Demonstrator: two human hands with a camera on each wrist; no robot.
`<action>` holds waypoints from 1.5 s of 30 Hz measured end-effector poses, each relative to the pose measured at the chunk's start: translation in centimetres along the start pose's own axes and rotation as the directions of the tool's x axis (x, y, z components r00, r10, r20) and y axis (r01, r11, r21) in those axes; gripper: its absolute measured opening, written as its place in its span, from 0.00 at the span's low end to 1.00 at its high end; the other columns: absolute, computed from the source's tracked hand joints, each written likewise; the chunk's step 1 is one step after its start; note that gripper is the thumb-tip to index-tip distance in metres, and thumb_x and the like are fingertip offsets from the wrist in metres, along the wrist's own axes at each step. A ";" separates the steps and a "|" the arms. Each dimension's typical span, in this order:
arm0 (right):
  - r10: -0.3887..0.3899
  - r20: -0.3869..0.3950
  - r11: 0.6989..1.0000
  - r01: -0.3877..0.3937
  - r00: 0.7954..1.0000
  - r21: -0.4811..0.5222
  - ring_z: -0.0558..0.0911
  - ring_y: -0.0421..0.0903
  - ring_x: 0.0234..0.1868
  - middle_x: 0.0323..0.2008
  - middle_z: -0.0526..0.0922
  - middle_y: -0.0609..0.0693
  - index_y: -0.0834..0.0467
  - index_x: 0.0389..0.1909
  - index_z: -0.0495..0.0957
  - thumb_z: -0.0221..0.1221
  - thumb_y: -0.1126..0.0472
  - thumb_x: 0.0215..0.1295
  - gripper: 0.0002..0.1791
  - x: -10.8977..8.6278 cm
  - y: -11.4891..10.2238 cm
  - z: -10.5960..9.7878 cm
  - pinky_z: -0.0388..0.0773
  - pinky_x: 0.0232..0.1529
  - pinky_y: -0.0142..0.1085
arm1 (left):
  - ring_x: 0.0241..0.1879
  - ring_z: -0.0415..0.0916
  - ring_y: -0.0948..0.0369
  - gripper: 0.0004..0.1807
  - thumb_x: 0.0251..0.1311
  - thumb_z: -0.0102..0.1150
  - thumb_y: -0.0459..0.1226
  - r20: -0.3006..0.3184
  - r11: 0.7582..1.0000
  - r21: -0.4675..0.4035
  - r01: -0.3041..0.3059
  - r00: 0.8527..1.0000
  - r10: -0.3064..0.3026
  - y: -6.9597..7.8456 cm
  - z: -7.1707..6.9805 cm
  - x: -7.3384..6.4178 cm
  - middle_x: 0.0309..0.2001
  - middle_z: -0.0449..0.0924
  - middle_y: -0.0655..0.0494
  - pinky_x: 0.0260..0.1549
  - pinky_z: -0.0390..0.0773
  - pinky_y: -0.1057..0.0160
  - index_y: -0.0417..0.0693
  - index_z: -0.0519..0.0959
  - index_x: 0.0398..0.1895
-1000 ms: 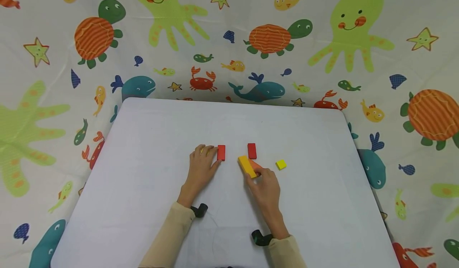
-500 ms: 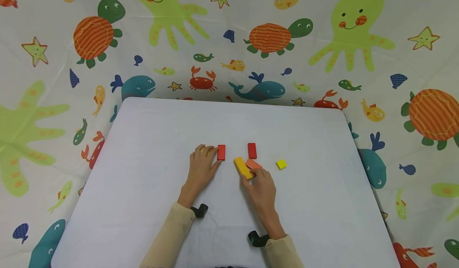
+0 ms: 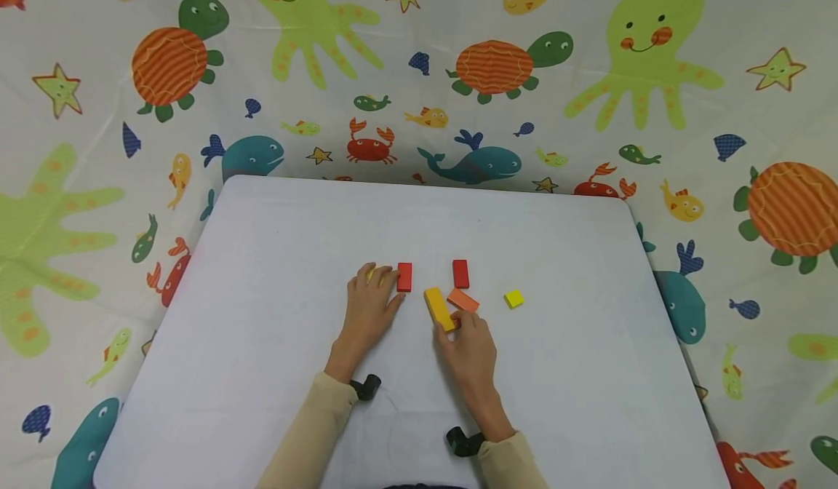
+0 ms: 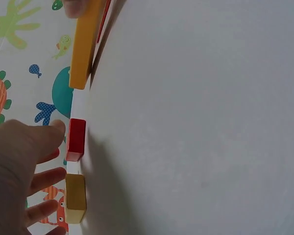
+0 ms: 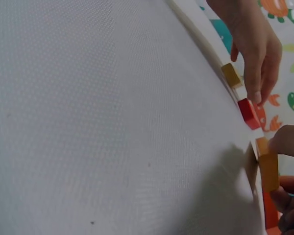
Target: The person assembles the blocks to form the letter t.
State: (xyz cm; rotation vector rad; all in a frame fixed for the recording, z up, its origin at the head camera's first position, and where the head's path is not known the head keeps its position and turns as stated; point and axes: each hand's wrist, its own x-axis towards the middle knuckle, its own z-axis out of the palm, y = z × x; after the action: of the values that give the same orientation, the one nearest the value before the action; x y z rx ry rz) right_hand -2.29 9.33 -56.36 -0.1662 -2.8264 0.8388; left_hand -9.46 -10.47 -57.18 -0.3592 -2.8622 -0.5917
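Observation:
In the head view, my right hand point(image 3: 468, 351) pinches one long yellow-orange block point(image 3: 439, 309) between thumb and fingers. The right wrist view shows the same block point(image 5: 268, 169) raised slightly on its end or edge; which one I cannot tell. An orange block point(image 3: 463, 300) lies just beyond those fingers. My left hand point(image 3: 369, 311) rests with spread fingers at the left side of a red block point(image 3: 404, 276), its thumb and forefinger near or touching it. A smaller yellow block point(image 4: 75, 198) is mostly hidden under the left fingers in the head view but shows in the left wrist view.
A second red block point(image 3: 461, 273) lies beyond the orange one. Off to the right is a small bright yellow block point(image 3: 513, 299). All rest on a white table point(image 3: 294, 234), with a sea-animal patterned cloth point(image 3: 432, 30) behind and around it.
My right hand has shifted left and toward me with the long yellow-orange block, which has turned more upright in the head view. The orange block is now more exposed. My left hand stays put.

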 end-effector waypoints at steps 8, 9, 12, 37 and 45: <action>0.013 0.041 0.999 -0.011 0.999 -0.036 0.74 0.44 0.31 0.30 0.80 0.50 0.59 0.45 0.82 0.74 0.51 0.61 0.20 -0.2 -0.5 0.5 0.72 0.31 0.34 | 0.57 0.76 0.45 0.15 0.63 0.73 0.40 -0.146 0.990 -0.021 -0.136 0.980 0.131 1.0 0.2 -0.5 0.52 0.85 0.50 0.48 0.76 0.44 0.49 0.86 0.52; 0.011 0.044 0.999 -0.009 0.999 -0.042 0.74 0.44 0.31 0.30 0.80 0.51 0.59 0.45 0.82 0.74 0.51 0.61 0.20 -0.2 -0.5 0.5 0.72 0.31 0.34 | 0.54 0.77 0.46 0.15 0.63 0.72 0.40 -0.151 0.989 -0.029 -0.147 0.978 0.141 1.2 0.3 -0.6 0.50 0.86 0.51 0.45 0.76 0.46 0.49 0.86 0.51; 0.001 0.040 0.999 0.001 0.999 -0.050 0.75 0.45 0.31 0.31 0.82 0.52 0.60 0.45 0.81 0.74 0.51 0.61 0.20 -0.2 -0.5 0.7 0.72 0.31 0.34 | 0.45 0.80 0.51 0.13 0.64 0.71 0.39 -0.128 0.983 -0.064 -0.171 0.978 0.162 1.9 0.4 -0.9 0.45 0.87 0.54 0.39 0.77 0.52 0.51 0.87 0.51; -0.048 0.116 0.999 0.045 0.992 0.026 0.75 0.43 0.31 0.32 0.81 0.47 0.57 0.48 0.81 0.71 0.53 0.66 0.16 -0.2 -0.1 1.0 0.72 0.32 0.34 | 0.49 0.77 0.52 0.22 0.67 0.69 0.42 0.035 0.980 -0.134 -0.149 0.987 0.155 3.2 1.7 -1.7 0.54 0.84 0.53 0.49 0.78 0.52 0.54 0.83 0.64; -0.152 -0.004 0.984 0.152 0.988 0.092 0.79 0.45 0.34 0.36 0.85 0.50 0.58 0.48 0.82 0.68 0.62 0.68 0.10 0.8 1.3 0.2 0.77 0.35 0.38 | 0.55 0.74 0.51 0.30 0.66 0.69 0.50 0.121 0.987 -0.110 -0.118 0.984 0.131 3.5 1.4 -2.2 0.60 0.79 0.52 0.49 0.76 0.51 0.55 0.78 0.69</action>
State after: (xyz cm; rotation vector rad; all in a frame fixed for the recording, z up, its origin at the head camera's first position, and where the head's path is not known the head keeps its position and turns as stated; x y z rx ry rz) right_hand -3.05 10.38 -57.12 0.0634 -2.7536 0.9319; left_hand -6.63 -7.22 -57.70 -0.6091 -2.9083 -0.7180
